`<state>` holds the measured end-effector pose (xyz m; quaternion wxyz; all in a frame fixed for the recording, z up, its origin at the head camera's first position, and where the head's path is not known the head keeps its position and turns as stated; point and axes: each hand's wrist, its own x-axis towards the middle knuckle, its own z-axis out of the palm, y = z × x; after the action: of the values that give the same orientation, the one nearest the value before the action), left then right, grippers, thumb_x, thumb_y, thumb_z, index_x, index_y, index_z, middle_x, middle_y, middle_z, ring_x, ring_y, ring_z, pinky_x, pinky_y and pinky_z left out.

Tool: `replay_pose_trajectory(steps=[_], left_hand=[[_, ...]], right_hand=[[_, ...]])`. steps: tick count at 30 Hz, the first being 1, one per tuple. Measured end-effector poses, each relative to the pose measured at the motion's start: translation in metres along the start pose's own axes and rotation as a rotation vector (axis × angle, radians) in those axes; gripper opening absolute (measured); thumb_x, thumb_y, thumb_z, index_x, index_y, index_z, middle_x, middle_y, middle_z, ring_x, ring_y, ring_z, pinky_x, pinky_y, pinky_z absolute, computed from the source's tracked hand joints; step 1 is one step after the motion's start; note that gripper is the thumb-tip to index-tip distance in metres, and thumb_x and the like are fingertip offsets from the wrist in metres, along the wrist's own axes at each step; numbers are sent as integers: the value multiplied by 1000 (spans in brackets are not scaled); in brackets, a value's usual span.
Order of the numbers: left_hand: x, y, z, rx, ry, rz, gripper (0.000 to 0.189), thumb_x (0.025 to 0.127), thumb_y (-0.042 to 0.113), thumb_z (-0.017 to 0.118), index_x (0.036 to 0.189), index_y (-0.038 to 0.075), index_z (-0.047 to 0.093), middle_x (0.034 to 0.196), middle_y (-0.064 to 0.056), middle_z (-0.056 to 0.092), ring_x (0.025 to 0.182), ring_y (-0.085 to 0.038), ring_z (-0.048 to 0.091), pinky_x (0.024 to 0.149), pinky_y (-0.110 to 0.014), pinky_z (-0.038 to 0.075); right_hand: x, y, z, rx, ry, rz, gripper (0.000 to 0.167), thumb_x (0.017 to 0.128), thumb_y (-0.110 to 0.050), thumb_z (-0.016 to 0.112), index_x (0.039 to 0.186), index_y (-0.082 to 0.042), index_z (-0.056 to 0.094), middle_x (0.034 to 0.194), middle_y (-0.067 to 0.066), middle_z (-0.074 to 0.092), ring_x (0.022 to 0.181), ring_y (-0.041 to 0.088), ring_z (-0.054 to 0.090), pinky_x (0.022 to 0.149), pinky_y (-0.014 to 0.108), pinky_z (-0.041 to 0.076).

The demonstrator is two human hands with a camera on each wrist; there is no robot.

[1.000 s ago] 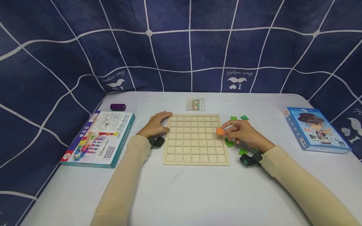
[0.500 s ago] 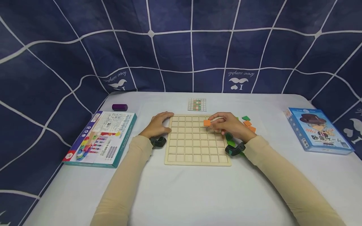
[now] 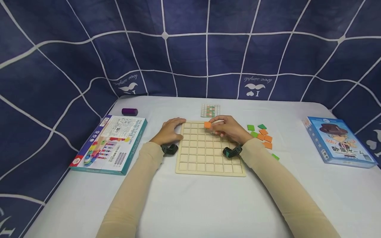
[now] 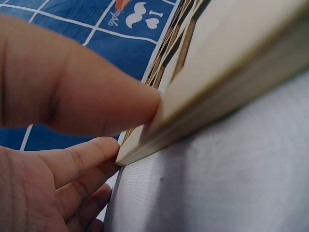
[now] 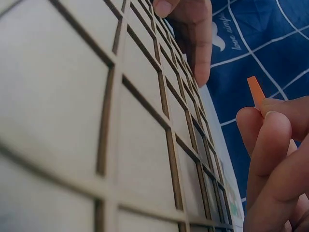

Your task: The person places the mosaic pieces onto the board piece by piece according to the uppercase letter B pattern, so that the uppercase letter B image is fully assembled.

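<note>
A pale wooden grid board [image 3: 209, 175] lies on the white table in the head view. My left hand [image 3: 168, 131] rests against its left side. In the left wrist view the thumb [image 4: 106, 96] touches the board's edge and the straight fingers [image 4: 79, 162] reach its corner. Over the board's far row, my right hand [image 3: 230, 128] pinches an orange square tile [image 3: 207, 125] by one side. The right wrist view shows that orange tile [image 5: 256, 92] edge-on between thumb and fingertips, raised off the grid.
Several orange tiles [image 3: 268, 145] and green tiles [image 3: 251, 127] lie loose right of the board. A small printed grid card [image 3: 210, 110] lies behind it. At left are a flat toy box [image 3: 110, 145] and a purple cylinder [image 3: 129, 112]; a blue game box [image 3: 339, 140] is at right.
My right hand has carried the orange tile left and away from me, from the board's right edge to above its far row. My left hand has stayed at the board's left side.
</note>
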<state>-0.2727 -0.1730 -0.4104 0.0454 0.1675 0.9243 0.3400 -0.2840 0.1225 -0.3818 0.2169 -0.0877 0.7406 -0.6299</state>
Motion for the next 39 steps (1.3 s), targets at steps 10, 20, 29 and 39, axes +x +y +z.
replay_pose_trajectory(steps=[10,20,29,39], left_hand=[[0,0,-1,-8,-4,-1,82,80,12,73,158,-1,51,167,-19,47,162,-36,30,133,-52,18],[-1,2,-3,-32,-12,-24,80,83,11,74,159,0,50,168,-17,46,163,-33,29,136,-50,11],[-2,0,-2,-8,9,-15,76,85,12,76,158,2,54,167,-14,48,162,-32,32,136,-53,10],[-5,-3,-1,-41,72,2,70,85,6,76,153,2,60,162,-14,54,159,-32,38,134,-52,21]], right_hand=[[17,3,12,-42,-34,-10,34,102,-1,70,135,4,63,82,1,72,65,9,61,52,17,51],[18,8,12,-158,-46,-48,30,97,3,75,126,11,68,81,4,59,55,8,54,52,17,51],[18,10,13,-186,-60,-75,31,94,7,75,124,15,69,77,3,54,54,7,53,51,17,52],[18,9,14,-211,-62,-87,33,95,6,76,126,14,69,79,3,52,54,7,54,52,18,54]])
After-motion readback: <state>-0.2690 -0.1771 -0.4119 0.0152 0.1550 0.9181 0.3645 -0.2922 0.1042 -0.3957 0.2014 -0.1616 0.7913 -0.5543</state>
